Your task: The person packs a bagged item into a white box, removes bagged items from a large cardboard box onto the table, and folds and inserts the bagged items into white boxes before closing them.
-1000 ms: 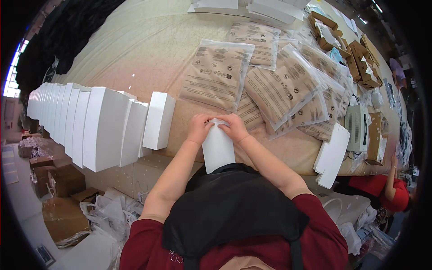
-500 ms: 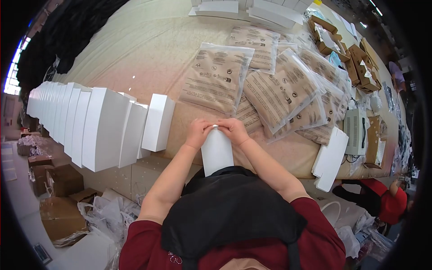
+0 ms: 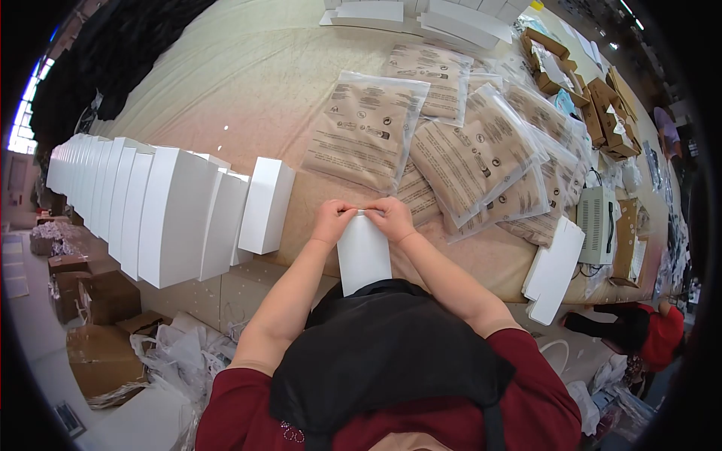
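A white box stands between my forearms, its lower end against the black apron. My left hand pinches the left side of its far end, and my right hand pinches the right side, the fingertips of both nearly meeting. Just beyond my hands lie brown printed packs in clear bags, the closest one flat on the table. To the left, a single white box stands beside a long row of white boxes.
Flat white cardboard pieces lie at the table's right edge, near a grey device and open brown cartons. More white boxes are at the far edge. A person in red is at the far right.
The flap at the box's far end, raised a second ago, now lies folded down under my fingertips. The person in red at the right has shifted position.
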